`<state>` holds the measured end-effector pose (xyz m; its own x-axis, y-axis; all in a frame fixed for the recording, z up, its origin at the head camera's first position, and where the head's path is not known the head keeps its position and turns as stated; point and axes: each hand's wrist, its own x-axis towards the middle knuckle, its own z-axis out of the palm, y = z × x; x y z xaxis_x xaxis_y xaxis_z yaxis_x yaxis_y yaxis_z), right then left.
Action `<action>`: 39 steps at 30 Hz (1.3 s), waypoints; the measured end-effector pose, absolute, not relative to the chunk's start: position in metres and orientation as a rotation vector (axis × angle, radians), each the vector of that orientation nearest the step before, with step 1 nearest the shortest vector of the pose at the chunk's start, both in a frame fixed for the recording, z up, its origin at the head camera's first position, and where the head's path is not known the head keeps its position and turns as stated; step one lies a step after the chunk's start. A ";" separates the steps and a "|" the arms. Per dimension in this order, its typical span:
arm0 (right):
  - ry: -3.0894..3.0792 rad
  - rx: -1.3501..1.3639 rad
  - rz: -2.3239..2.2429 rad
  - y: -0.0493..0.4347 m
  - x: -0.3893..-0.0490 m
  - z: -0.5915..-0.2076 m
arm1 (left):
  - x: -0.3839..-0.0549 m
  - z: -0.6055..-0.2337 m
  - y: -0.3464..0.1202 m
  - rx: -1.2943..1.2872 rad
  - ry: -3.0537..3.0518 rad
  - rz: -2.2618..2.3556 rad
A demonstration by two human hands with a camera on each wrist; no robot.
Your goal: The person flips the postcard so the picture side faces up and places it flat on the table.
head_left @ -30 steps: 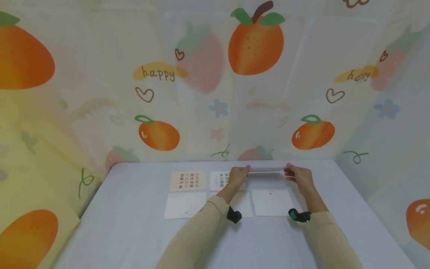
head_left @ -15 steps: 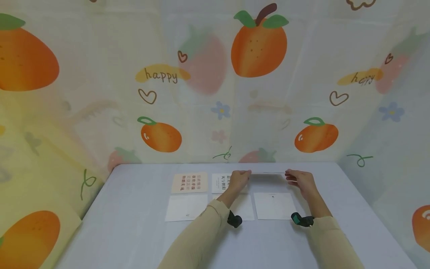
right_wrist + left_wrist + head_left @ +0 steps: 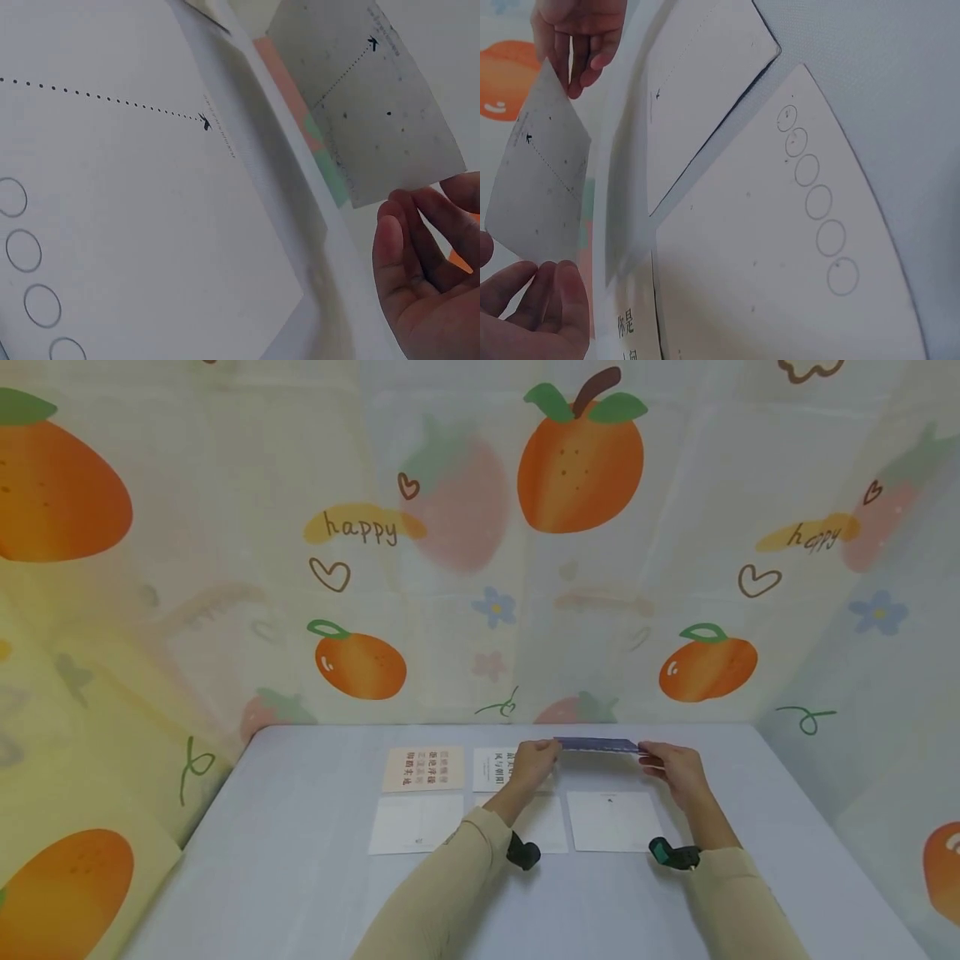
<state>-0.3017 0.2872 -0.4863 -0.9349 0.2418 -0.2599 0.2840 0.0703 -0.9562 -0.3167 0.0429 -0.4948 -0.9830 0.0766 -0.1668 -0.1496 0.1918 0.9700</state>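
"Turned is the held card (image 3: 597, 744), I think: half a second before, the head view gives only its thin edge, and now a dark blue face shows there."

"And where exactly is this card?"

"It is above the far part of the desk (image 3: 300, 877), between the two hands and not touching the surface. Its pale other side, with a dotted line and a small dark mark, is visible in both wrist views."

"How are the hands, please?"

"Both are nearly closed, with only the card between thumb and fingers. Left hand (image 3: 534, 762) pinches the left edge, and right hand (image 3: 675, 766) pinches the opposite edge."

"What lies around them?"

"I can count five cards, in two rows. In the far row are a beige card (image 3: 423, 769) with printed characters and, just beside it, a white printed card (image 3: 490, 768), which the left arm partly hides. Nearer are a left blank-looking card (image 3: 416, 823), a middle card (image 3: 551, 827) partly behind the left sleeve (image 3: 450, 877), and a right card (image 3: 613, 821) with a small mark near its far edge."
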 end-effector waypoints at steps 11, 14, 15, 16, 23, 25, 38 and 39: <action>2.300 0.567 -2.043 0.288 -0.301 -0.489 | -0.315 -0.497 0.042 0.007 2.299 1.942; 2.302 0.578 -2.021 0.288 -0.301 -0.489 | -0.317 -0.500 0.042 0.007 2.304 1.937; 2.304 0.576 -2.016 0.288 -0.301 -0.490 | -0.317 -0.501 0.042 0.007 2.311 1.934; 2.309 0.574 -2.011 0.289 -0.301 -0.490 | -0.317 -0.501 0.042 0.003 2.315 1.930; 2.345 0.576 -1.964 0.289 -0.300 -0.494 | -0.318 -0.506 0.041 0.019 2.363 1.905; 2.348 0.588 -1.952 0.288 -0.300 -0.495 | -0.317 -0.506 0.042 0.007 2.398 1.868; 2.505 0.543 -1.738 0.287 -0.306 -0.503 | -0.315 -0.510 0.044 0.012 2.683 1.456; 2.521 0.531 -1.717 0.287 -0.305 -0.504 | -0.315 -0.510 0.044 0.020 2.694 1.427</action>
